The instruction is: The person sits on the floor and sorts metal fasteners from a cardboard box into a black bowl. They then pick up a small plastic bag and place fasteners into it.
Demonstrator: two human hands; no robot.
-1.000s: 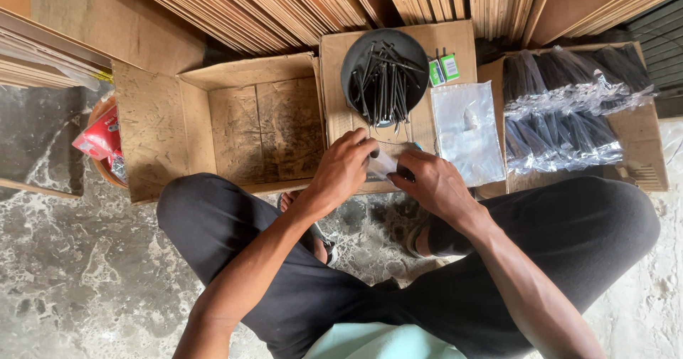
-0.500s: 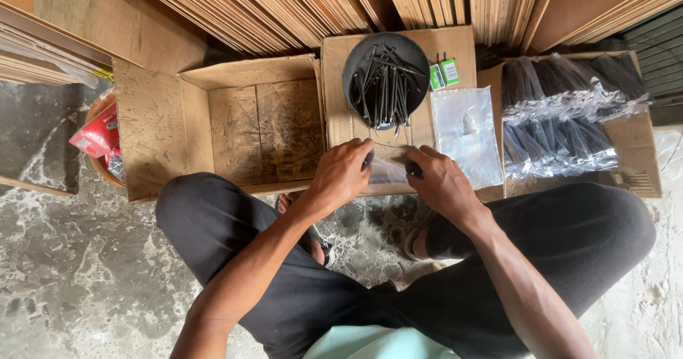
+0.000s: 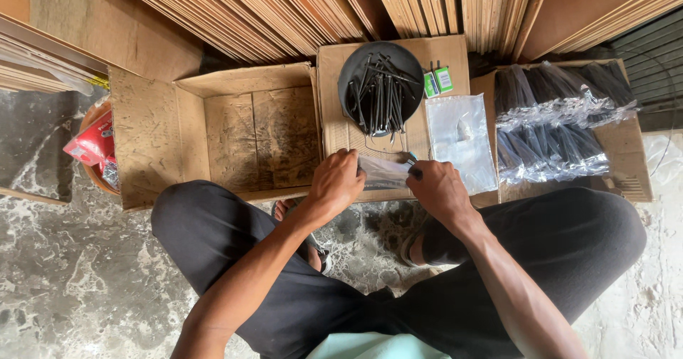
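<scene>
Between both hands, a clear bag shows indistinct contents.

The clear bag ends are hidden under both hands' fingers

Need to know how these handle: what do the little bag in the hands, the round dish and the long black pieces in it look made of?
The small bag, held between left hand and right hand, looks like thin clear plastic film: see-through, glossy, creased. The round dish seems dark, matte plastic or metal; unclear which. The long nails look like blackened steel: thin, straight, dull sheen.
</scene>
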